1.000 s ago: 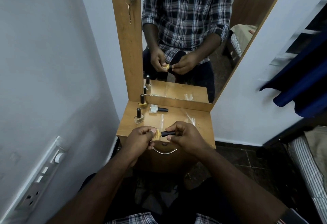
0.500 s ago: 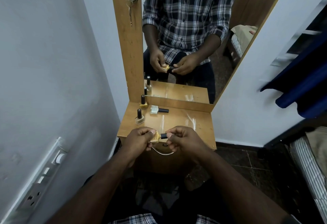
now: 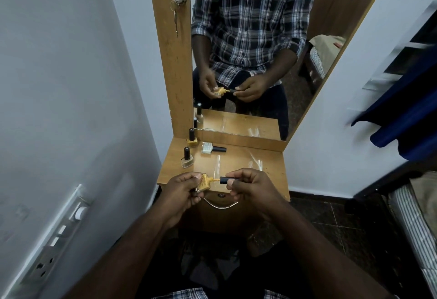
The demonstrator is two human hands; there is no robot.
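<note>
Fingers (image 3: pixel 190 179) of the left hand (image 3: pixel 179 193) are clamping the yellow polish bottle (image 3: pixel 204 183) above the front edge of the desk (image 3: pixel 264 164); the right hand (image 3: pixel 256 187) is pinching its black cap (image 3: pixel 224 180), brush stem (image 3: pixel 214 180) showing between them

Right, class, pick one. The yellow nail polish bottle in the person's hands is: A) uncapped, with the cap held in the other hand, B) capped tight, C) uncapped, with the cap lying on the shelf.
A: the left hand holds the yellow bottle, the right hand pinches the black cap clear of its neck, and a yellow-coated brush stem shows between them.
</note>
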